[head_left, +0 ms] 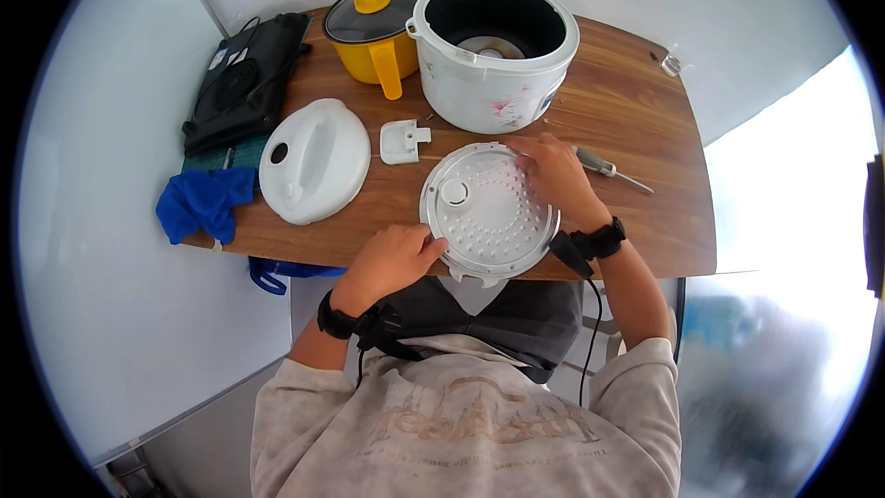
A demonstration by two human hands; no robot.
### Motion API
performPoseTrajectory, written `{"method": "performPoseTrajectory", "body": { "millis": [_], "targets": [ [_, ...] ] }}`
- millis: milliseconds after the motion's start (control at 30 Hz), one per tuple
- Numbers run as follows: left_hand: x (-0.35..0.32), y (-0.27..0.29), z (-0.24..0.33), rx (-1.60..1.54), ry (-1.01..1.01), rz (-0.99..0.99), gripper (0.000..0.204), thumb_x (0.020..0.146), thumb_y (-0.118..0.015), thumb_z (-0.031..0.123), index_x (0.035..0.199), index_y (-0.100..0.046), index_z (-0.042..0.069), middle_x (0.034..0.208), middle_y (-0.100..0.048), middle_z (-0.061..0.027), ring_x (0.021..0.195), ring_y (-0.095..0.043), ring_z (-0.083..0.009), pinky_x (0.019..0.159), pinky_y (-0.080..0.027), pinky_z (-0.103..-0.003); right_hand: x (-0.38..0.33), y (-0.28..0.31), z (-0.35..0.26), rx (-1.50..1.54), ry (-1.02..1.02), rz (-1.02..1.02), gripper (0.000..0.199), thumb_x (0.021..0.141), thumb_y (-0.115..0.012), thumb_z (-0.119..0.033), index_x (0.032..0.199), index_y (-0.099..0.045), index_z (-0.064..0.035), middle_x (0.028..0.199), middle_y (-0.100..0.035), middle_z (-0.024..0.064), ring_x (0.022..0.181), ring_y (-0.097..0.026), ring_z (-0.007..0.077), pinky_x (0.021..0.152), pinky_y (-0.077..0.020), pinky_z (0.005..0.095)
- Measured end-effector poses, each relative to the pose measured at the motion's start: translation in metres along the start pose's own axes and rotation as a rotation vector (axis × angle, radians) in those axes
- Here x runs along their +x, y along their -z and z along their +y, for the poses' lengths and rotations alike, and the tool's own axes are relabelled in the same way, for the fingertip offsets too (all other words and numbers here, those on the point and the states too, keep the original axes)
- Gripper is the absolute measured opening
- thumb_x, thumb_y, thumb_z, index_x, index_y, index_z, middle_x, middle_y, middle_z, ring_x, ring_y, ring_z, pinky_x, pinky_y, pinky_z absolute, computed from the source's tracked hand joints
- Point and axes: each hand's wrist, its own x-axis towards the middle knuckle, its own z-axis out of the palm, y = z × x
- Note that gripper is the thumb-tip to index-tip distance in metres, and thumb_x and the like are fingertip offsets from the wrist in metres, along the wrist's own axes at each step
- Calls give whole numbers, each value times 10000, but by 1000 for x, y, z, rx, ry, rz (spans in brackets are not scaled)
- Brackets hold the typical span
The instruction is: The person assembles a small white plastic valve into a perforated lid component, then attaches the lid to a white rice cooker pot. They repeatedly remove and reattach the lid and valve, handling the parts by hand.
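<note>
A round, dimpled silver-white inner lid from a rice cooker lies at the table's front edge, its near rim jutting slightly past it. My left hand grips its left rim, thumb on top and the other fingers mostly hidden. At the far right of the rim, my right hand curls its fingers over the edge. Left of the inner lid rests the white outer lid cover with a dark oval hole. Between them sits a small white plastic piece. The white rice cooker body stands behind, its top uncovered.
A screwdriver lies right of my right hand, tip pointing right. A yellow pot with a glass lid stands beside the cooker body. Farther left are a black appliance and a blue cloth. Small screws are scattered near the cooker.
</note>
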Motion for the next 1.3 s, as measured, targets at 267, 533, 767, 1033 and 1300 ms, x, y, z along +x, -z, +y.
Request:
{"method": "performPoseTrajectory", "body": {
  "millis": [267,533,767,1033,1300],
  "targets": [
    [-4,10,-1,-101,123,-60,322,972,-618,309,907,-663,-3,739,-649,-184,660,-608,-332,634,-480,-395,-2,6,-15,-66,-65,-46,320,878,-651,-99,1194,-695,-115,1004,-672,167,953,-635,369,843,-495,451],
    [-12,91,-48,-7,303,377,251,954,-634,271,985,-638,22,882,-687,-172,773,-663,-312,708,-512,-398,-11,3,-11,-73,-46,-20,279,891,-654,-164,1163,-682,-106,1069,-655,166,959,-647,374,818,-522,455],
    [13,137,-120,247,362,455,360,885,-711,252,1161,-574,66,1067,-674,-184,898,-672,-324,779,-525,-396,-34,16,-27,-82,-36,21,350,886,-666,-166,1229,-627,-107,1145,-601,149,1034,-620,357,862,-512,448],
    [15,144,-121,11,386,304,509,794,-784,146,1225,-523,73,1060,-693,-196,897,-691,-282,794,-531,-350,-61,30,-29,-126,-107,-11,349,874,-672,-149,1218,-636,-100,1149,-605,132,1050,-611,350,874,-504,445],
    [-19,164,-82,-252,233,305,489,807,-727,17,1247,-521,68,1179,-695,-160,918,-662,-194,825,-528,-322,-76,51,-45,-55,-24,37,328,870,-678,-131,1193,-642,-88,1136,-625,116,997,-629,354,832,-517,442]
  ]
}}
